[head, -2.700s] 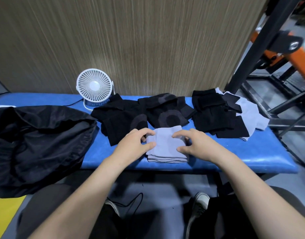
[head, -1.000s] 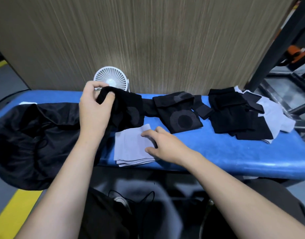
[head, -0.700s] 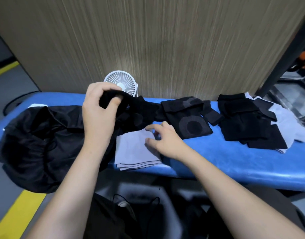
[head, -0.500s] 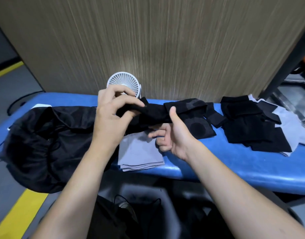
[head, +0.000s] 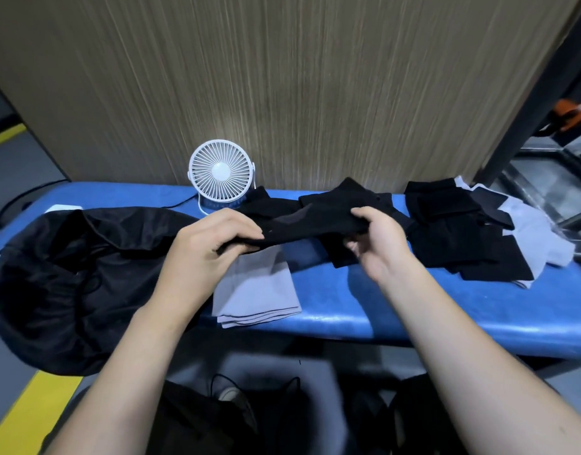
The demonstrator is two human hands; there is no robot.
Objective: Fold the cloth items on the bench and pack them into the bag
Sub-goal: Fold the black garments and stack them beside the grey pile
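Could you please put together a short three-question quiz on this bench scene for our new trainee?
1. True or false: the folded grey cloth is already inside the black bag.
2. What do the left hand and right hand hold between them?
A. the white fan
B. a black cloth
C. the bag's drawstring
3. Fill in: the pile of unfolded cloths lies toward the ____ end of the blue bench.

Key:
1. False; it lies on the bench beside the bag.
2. B
3. right
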